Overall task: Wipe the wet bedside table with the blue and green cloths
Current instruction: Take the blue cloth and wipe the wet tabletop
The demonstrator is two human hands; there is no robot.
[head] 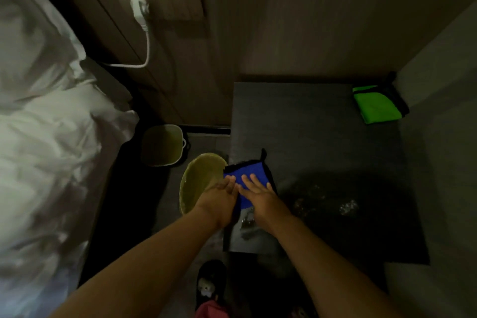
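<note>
Bedside table (322, 124) — dark top, set in the corner against the wall, its near part glistening with water (347, 207) patches. Blue cloth (251, 175), black-edged, lies at the table's left front edge, one corner hanging slightly past it. Your right hand (260, 197) lies flat on the cloth, fingers spread, palm down, not gripping. Your left hand (223, 197) sits just beside it at the table's edge, fingers extended and touching the cloth's left border — open as well, the two hands nearly meeting. Green cloth (376, 104) rests folded in the far right corner of the table, against the wall, well apart from both hands. Below the table's left edge stands a round yellowish bin (198, 175); a square bin (162, 146) stands beyond it. White bedding (51, 124) fills the left side. A white plug (139, 9) with cable sits in the wall socket.
</note>
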